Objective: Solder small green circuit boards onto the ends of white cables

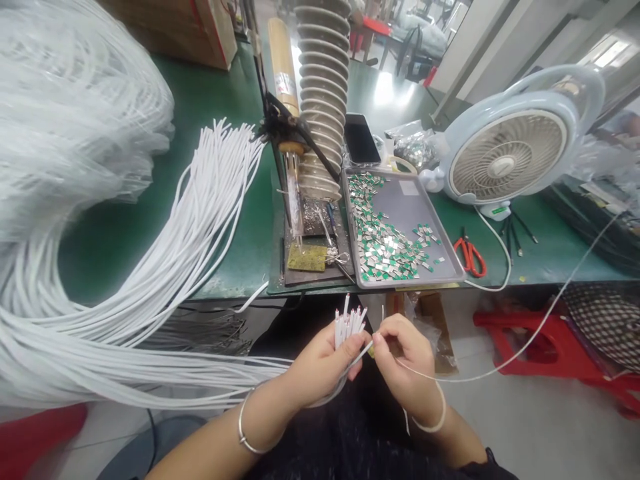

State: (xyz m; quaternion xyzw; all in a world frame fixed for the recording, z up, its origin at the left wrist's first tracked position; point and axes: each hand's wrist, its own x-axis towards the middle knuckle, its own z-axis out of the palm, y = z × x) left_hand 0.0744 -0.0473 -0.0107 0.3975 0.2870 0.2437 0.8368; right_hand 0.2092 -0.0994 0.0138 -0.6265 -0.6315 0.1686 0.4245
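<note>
My left hand (325,360) is wrapped round a bundle of white cables (345,327), their cut ends pointing up with reddish wire tips. One cable leans out of the bundle toward my right hand (407,363). The thumb and fingers of that hand are pinched together on a thin pale wire (475,380), which loops away to the right; a short tip stands above the fingers. Whether the pinch also touches the leaning cable I cannot tell. From my left hand the cables run left into a large mass of white cables (200,207) on the green table.
A tray (435,220) holds many small green-and-metal circuit boards. Left of it, a soldering iron (287,100) hangs in a stand over a yellow sponge (306,258), beside a ribbed duct (323,87). Red-handled cutters (470,257), a fan (505,153) and a red stool (535,347) are to the right.
</note>
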